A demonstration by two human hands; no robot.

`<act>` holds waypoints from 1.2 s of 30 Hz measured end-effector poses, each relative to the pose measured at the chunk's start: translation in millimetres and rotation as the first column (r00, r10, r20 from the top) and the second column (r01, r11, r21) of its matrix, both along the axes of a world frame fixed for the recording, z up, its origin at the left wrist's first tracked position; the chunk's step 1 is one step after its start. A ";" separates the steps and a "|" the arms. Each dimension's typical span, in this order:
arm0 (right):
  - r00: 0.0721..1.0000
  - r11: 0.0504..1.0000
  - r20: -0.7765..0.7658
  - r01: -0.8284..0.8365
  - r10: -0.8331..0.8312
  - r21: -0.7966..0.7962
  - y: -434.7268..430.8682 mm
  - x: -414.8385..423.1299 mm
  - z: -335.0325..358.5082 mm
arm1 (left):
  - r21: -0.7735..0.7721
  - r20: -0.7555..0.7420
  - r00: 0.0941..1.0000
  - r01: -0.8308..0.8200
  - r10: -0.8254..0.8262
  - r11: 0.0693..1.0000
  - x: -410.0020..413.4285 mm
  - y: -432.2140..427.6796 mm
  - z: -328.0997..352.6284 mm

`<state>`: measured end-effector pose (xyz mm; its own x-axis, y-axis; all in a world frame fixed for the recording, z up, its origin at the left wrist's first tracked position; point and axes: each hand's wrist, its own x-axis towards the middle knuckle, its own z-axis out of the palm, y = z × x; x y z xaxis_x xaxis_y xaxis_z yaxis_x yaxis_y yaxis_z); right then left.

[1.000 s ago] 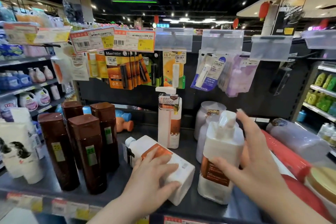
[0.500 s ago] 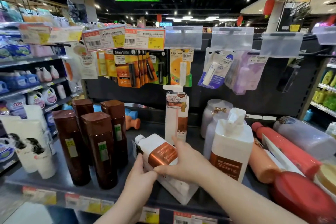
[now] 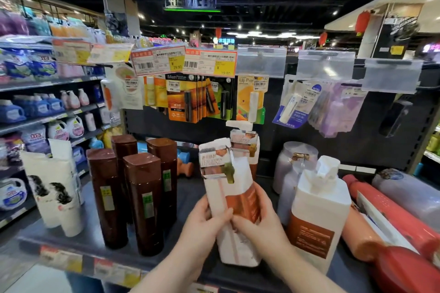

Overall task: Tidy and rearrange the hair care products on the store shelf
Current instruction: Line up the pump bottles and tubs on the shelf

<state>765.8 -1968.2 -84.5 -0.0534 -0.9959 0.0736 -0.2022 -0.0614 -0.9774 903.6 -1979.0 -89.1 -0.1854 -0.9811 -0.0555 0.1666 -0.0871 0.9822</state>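
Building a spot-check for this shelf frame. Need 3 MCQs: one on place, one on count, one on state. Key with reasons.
1. Where do the dark brown bottles stand relative to the held white pump bottle?
A. left of it
B. right of it
C. behind it

2. How many dark brown bottles stand on the shelf?
A. two
B. four
C. six

3. How is the held white pump bottle?
A. lying flat
B. roughly upright, gripped by both hands
C. hanging from a peg

Key: 1 A, they cluster on its left. 2 B, four brown caps show. 3 B, left hand and right hand clasp its lower body.
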 end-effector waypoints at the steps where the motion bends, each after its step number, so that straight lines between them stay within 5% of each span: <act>1: 1.000 1.000 0.014 -0.018 0.018 -0.001 -0.9 -1.8 -3.7 | -0.043 0.029 1.000 0.000 0.001 0.999 -0.1 -1.4 0.8; 9: 0.995 0.999 -0.098 -0.002 -0.002 -0.038 -4.3 -7.4 -17.7 | -0.221 0.274 0.961 0.035 0.028 0.975 4.0 -16.9 -13.2; 21: 0.958 0.984 -0.225 0.175 -0.177 -0.028 -18.9 8.2 -14.0 | -0.309 0.325 0.943 0.037 0.069 0.950 -17.3 -50.7 -11.6; 31: 0.945 0.988 -0.328 -0.061 0.012 -0.140 45.7 -2.4 16.7 | -0.276 0.373 0.922 0.002 0.105 0.961 -23.3 -49.9 -8.7; 33: 0.952 0.955 -0.307 -0.083 -0.008 -0.284 63.1 -12.1 34.0 | -0.362 0.426 0.856 -0.136 0.293 0.922 -26.4 -36.5 -2.1; 36: 0.959 0.879 -0.212 0.070 -0.190 -0.472 81.8 -37.5 58.8 | -0.653 0.271 0.837 -0.202 0.475 0.729 -35.2 -8.0 11.1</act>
<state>728.3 -1886.4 -25.7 -0.1002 -0.8326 0.5447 -0.4678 -0.4437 -0.7644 868.4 -1986.9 -78.1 0.0713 -0.8311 0.5516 -0.3422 0.4990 0.7962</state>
